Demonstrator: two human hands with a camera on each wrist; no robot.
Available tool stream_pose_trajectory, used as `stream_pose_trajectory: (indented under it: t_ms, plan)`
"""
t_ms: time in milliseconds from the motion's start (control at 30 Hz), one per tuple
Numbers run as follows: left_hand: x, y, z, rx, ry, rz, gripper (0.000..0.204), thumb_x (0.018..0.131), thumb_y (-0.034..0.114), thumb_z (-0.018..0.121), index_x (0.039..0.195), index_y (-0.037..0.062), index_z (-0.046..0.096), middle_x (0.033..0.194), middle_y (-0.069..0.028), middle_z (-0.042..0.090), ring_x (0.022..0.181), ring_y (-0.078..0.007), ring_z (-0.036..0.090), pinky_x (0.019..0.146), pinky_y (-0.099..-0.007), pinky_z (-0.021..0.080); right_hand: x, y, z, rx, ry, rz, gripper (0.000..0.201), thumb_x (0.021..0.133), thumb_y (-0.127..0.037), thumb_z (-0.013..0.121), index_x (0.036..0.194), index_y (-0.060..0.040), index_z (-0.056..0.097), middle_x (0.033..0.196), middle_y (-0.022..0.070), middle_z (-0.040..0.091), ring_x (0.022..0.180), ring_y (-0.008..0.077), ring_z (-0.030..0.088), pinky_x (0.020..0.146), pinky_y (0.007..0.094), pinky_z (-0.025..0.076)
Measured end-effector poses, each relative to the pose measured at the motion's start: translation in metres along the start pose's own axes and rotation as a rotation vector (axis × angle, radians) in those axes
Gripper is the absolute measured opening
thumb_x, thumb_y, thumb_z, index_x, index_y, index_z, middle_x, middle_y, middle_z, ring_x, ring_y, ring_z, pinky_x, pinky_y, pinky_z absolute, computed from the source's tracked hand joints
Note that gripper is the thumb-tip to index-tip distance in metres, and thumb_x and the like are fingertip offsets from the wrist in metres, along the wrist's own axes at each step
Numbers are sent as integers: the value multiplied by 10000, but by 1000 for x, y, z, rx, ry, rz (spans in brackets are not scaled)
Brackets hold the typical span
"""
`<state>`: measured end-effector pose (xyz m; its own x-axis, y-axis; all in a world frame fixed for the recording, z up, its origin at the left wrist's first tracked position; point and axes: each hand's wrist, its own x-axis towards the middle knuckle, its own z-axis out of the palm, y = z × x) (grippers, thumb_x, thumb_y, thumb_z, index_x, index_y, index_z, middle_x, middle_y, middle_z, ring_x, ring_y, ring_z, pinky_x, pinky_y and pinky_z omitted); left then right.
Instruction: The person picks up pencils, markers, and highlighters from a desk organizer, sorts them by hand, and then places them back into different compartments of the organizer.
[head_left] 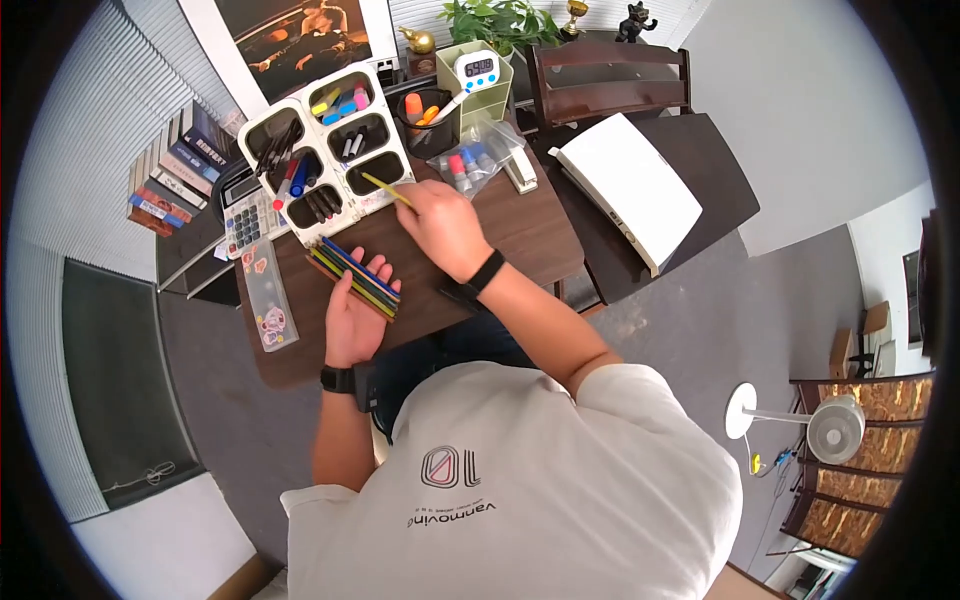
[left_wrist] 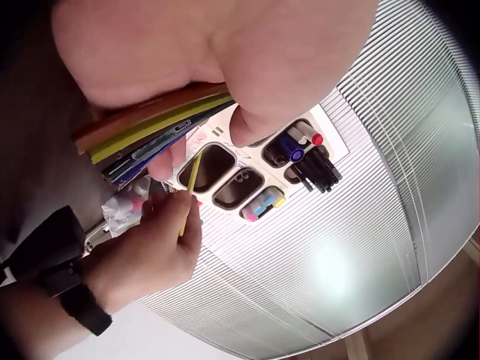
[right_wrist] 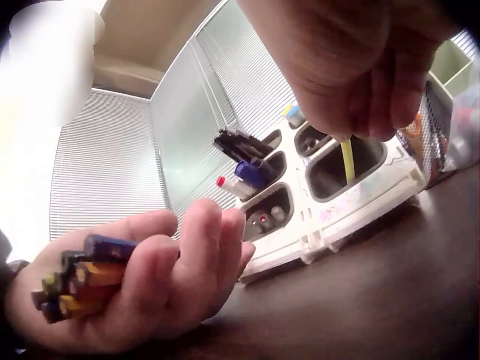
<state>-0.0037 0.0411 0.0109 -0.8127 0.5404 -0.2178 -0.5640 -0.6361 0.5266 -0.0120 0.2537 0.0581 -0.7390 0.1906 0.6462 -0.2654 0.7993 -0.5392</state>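
My left hand (head_left: pixel 352 328), palm up near the table's front edge, grips a bundle of coloured pencils (head_left: pixel 334 262), the thumb laid across them. In the right wrist view their blunt ends (right_wrist: pixel 79 281) stick out of the palm. My right hand (head_left: pixel 445 228) pinches a single yellow pencil (head_left: pixel 384 186). Its far end dips into the front right compartment of a white desk organizer (head_left: pixel 397 135), as the right wrist view shows. Other compartments hold highlighters (head_left: pixel 340 105), black pens (head_left: pixel 277 150), grey-capped pens (head_left: pixel 353 144), and a blue marker (head_left: pixel 299 178) beside a red-capped one.
Left of the organizer lie a calculator (head_left: pixel 250 220) and a clear pencil case (head_left: pixel 268 300). A black mesh cup (head_left: pixel 430 140), a white timer (head_left: pixel 477 68) and a plastic bag (head_left: pixel 480 155) of small bottles stand to the right. A white binder (head_left: pixel 630 190) rests on the dark chair.
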Motion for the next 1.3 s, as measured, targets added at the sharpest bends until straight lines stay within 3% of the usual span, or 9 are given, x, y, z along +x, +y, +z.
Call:
stream_pose_trajectory:
  t_ms: [367,467,533,633,733,800,900,1100,1300]
  plan:
    - [0,-1,-6,-21,-53,11,442,1094,296,453,1493,104,435,1346,-144,576,1250,-257,560,1110,-484,428,11,-5,39,91,-59,-33,200,886,-201,742,997,-34,729,872,147,706,846,360,683,771,448,559]
    - [0,-1,-6,-23,-63,13,446,1095,296,453,1496,104,431,1342,-146,579,1249,-258,562,1112,-485,428,13,-6,37,35,-64,-76,197,841,-203,769,960,-53,724,845,115,679,830,319,686,760,431,551]
    - [0,-1,-6,-32,-56,7,444,1095,295,449,1495,102,433,1353,-148,577,1253,-261,564,1115,-485,428,13,-6,36,-5,-114,-75,268,821,-223,783,1022,-61,712,865,110,679,851,320,683,766,436,538]
    - [0,-1,-6,-52,-33,10,444,1090,278,467,1495,100,434,1357,-152,582,1253,-267,570,1123,-484,427,11,-14,23,-43,-68,-94,294,851,-202,766,1106,-75,692,826,103,671,830,331,675,737,442,537]
    - [-2,-1,-2,9,22,42,406,1083,222,487,1467,94,455,1355,-157,588,1261,-273,572,1125,-483,433,-1,-31,-8,33,-101,-74,270,855,-166,754,1092,-81,656,799,89,649,811,327,660,721,446,522]
    - [-1,-4,-7,3,18,84,376,1080,189,494,1443,91,468,1348,-159,594,1265,-277,573,1126,-486,437,-22,-39,-24,181,-231,-40,134,884,-190,738,923,-85,663,777,92,648,746,319,654,678,435,527]
    - [-1,-7,-1,-3,32,121,323,1078,138,501,1397,85,489,1339,-163,604,1271,-287,578,1127,-493,445,-49,-53,-34,166,-414,14,168,905,-229,735,865,-76,677,778,99,663,724,307,665,648,416,538]
    - [-2,-6,2,22,26,112,308,1084,118,497,1389,81,483,1325,-164,624,1253,-302,599,1127,-497,451,-66,-47,-27,235,-375,141,190,927,-259,709,893,-73,716,793,98,683,742,304,684,645,424,553]
    - [1,-6,3,30,77,136,409,1084,162,502,1476,80,422,1430,-196,546,1342,-305,528,1162,-487,409,-54,-45,-42,267,-140,74,133,870,-105,788,985,-49,752,898,102,732,741,230,697,655,328,562]
